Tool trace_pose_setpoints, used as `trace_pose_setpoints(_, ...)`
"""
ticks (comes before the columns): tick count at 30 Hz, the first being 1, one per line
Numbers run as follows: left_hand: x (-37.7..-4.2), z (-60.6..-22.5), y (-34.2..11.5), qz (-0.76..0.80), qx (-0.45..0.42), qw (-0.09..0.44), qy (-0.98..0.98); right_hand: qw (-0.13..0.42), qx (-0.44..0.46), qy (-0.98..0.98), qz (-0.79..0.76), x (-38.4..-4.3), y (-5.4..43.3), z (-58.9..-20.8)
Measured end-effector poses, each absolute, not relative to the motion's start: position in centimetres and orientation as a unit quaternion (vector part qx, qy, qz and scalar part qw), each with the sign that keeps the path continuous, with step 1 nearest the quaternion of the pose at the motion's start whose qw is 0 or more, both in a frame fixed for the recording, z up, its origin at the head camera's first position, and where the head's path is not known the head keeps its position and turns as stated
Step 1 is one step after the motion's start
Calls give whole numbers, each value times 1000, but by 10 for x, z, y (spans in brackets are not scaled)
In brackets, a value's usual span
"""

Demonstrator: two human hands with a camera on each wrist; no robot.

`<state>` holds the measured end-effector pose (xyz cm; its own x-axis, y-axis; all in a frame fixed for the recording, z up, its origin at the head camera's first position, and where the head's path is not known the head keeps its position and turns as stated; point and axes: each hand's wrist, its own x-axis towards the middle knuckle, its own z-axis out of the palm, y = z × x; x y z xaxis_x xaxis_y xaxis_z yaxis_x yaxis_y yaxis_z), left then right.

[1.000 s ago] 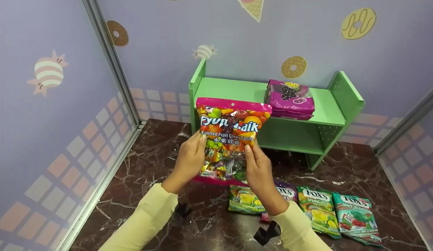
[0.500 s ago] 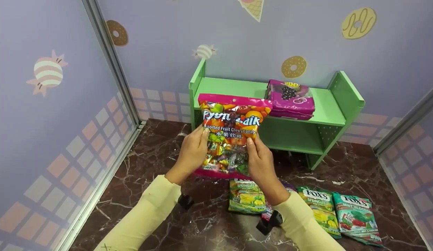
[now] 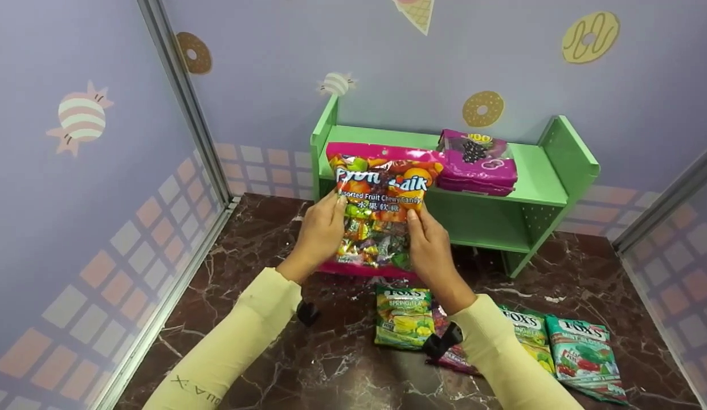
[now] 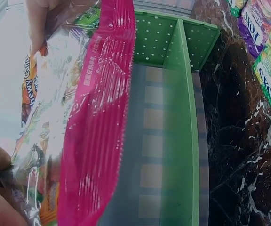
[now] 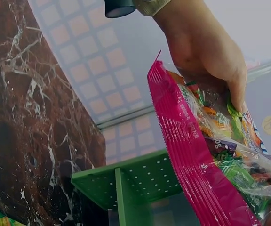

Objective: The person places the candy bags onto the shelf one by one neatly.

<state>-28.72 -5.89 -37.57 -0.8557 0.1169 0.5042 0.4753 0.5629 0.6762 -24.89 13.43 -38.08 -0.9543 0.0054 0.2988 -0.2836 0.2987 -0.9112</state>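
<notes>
A bag of assorted fruit chewy candy (image 3: 380, 196), with pink end seals and a see-through lower half, is held upright in front of the green shelf. My left hand (image 3: 318, 230) grips its left side, thumb on the front. On the opposite side my right hand (image 3: 432, 247) grips it the same way, fingers hidden behind. The bag's top overlaps the upper shelf board in the head view. Both wrist views show the pink bottom seal (image 4: 98, 113) and wrapped candies (image 5: 234, 155) through the clear film.
A purple bag with a grape picture (image 3: 478, 165) lies on the upper board of the green shelf (image 3: 532, 171). On the dark marble floor (image 3: 262, 353) lie several Fox's candy bags, among them a yellow-green one (image 3: 403, 319) and a teal one (image 3: 584, 356). Patterned walls (image 3: 102, 199) enclose the space.
Both hands have raised the candy bag and moved it forward, slightly right, toward the upper shelf. More of the Fox's bags below now shows. The purple bag stays in place.
</notes>
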Motion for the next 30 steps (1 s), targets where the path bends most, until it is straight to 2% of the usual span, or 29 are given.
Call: trace_pose_setpoints(30, -326, -345, -54, -426, -151, 174, -875, 111, 55, -823, 555, -291, 143, -357)
